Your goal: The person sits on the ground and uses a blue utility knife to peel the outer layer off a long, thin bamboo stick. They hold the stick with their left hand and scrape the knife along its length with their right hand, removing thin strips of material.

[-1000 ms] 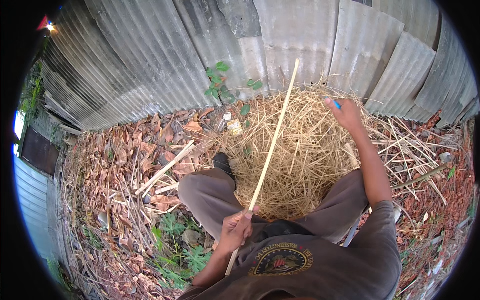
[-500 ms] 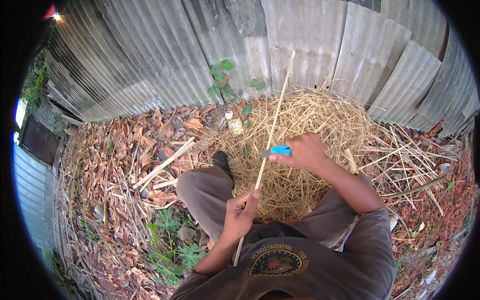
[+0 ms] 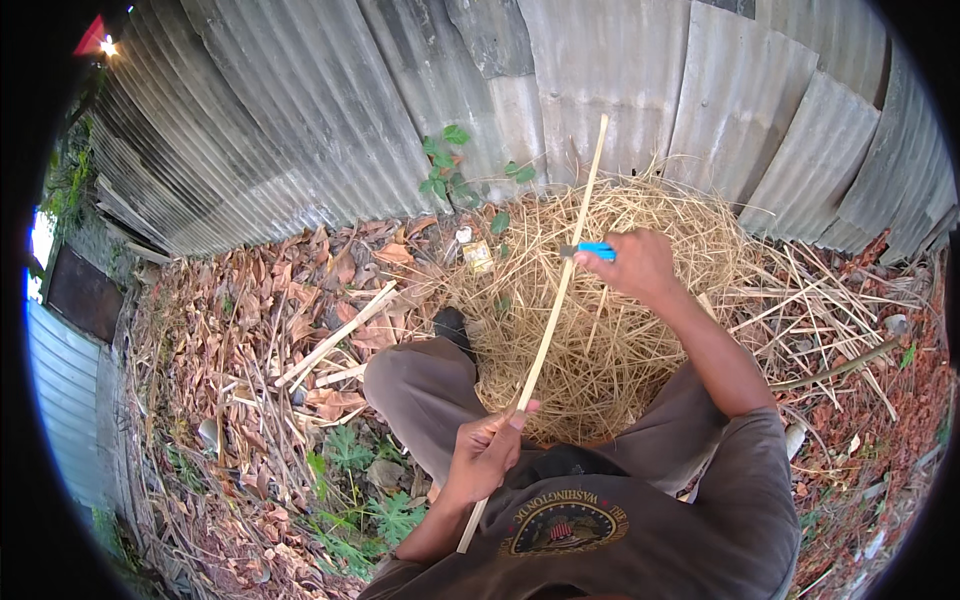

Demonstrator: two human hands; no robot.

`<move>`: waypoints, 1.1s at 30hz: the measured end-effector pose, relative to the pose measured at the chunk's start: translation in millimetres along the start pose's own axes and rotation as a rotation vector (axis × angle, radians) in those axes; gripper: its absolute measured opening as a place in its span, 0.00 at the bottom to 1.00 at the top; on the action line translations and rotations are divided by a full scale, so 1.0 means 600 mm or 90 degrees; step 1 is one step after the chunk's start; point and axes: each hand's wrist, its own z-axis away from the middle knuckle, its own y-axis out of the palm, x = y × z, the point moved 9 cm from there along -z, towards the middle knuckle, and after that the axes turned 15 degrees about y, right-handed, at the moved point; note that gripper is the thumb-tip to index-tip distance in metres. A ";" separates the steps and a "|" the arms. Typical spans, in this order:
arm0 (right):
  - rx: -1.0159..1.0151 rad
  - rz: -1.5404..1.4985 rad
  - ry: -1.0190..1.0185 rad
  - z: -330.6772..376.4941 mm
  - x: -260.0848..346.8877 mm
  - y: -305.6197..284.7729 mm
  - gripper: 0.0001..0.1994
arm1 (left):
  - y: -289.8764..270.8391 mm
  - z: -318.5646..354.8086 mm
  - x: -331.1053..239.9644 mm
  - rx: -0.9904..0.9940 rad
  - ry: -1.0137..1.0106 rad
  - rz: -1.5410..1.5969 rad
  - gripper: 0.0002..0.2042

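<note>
A long, thin, pale strip [image 3: 551,325], which looks like split bamboo, slants from beside my waist up toward the metal fence. My left hand [image 3: 486,450] is closed around its lower part, thumb lying along it. In my right hand [image 3: 638,266] is a knife with a bright blue handle [image 3: 597,250]. Its short grey blade [image 3: 568,251] rests against the strip, a good way below the far tip. The fingers wrapped round the handle are partly hidden behind the hand.
Between my bent legs lies a heap of thin pale shavings [image 3: 660,215]. Split sticks [image 3: 335,335] rest on dry leaves at left, and more loose strips [image 3: 815,300] lie at right. A corrugated metal fence [image 3: 610,80] stands close ahead, with a small green plant [image 3: 445,160] at its foot.
My right hand and the knife have moved farther up along the strip, toward the fence. A thin shaving now hangs below the right hand. My left hand keeps its grip.
</note>
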 end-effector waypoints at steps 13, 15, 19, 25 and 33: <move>-0.083 0.034 0.011 -0.012 -0.046 0.012 0.39 | -0.001 0.032 -0.001 0.042 -0.003 -0.072 0.15; -0.085 0.086 0.049 -0.033 -0.093 0.010 0.38 | -0.004 0.043 -0.001 0.052 -0.011 -0.077 0.14; -0.134 0.060 0.045 -0.028 -0.106 0.003 0.38 | -0.006 0.062 0.000 0.050 -0.048 -0.083 0.14; -0.076 0.115 0.188 -0.056 -0.185 0.005 0.37 | -0.014 0.094 -0.004 0.066 -0.067 -0.094 0.15; -0.107 0.219 0.215 -0.064 -0.290 -0.002 0.38 | -0.024 0.126 0.003 0.110 -0.080 -0.102 0.15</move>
